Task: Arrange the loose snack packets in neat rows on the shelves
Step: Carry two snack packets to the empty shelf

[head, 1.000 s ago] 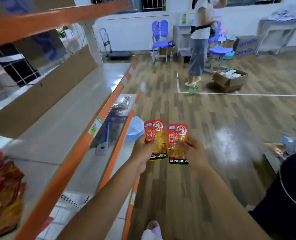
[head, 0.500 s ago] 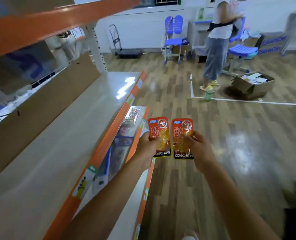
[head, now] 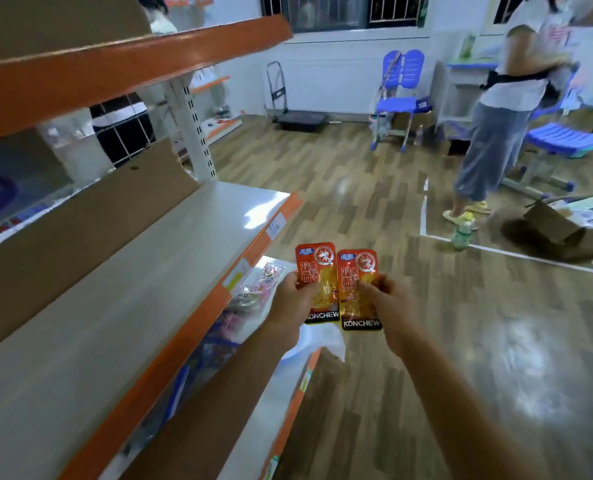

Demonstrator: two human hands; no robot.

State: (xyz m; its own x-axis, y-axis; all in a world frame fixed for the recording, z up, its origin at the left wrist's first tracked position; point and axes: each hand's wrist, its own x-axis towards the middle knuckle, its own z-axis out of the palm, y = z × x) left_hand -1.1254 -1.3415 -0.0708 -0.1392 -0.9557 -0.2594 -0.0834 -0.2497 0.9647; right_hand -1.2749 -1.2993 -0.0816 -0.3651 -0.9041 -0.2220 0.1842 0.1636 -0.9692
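Left hand [head: 293, 299] and right hand [head: 388, 306] are both raised in front of the shelving, each pinching one snack packet. The left hand's fingers curl round the left edge of the left packet [head: 317, 268], with the thumb on its printed face. The right hand grips the right packet [head: 357, 275] along its right edge in the same way. Both packets stand upright, face to the camera, with the word KONCHEW along the bottom. They sit side by side between the hands; the right one is slightly lower and overlaps the left one's right edge.

The packets hang in the air just outside the orange front edge of the middle shelf [head: 149, 289], not resting on anything. That shelf's grey surface is bare where it shows, and a cardboard sheet [head: 80, 230] leans along its back edge. Beneath it, the lower shelf [head: 281, 403] carries clear packets [head: 263, 278] near its far end and blurred goods closer in. A white plastic bag [head: 322, 341] lies over its front edge, just under the left wrist. The upper shelf [head: 115, 64] juts out overhead at the left.

Farther off on the wood floor stand another person [head: 506, 109], a green bottle [head: 463, 233] near their feet, an open cardboard box [head: 565, 230], a blue chair [head: 397, 98] and a hand trolley [head: 295, 116].
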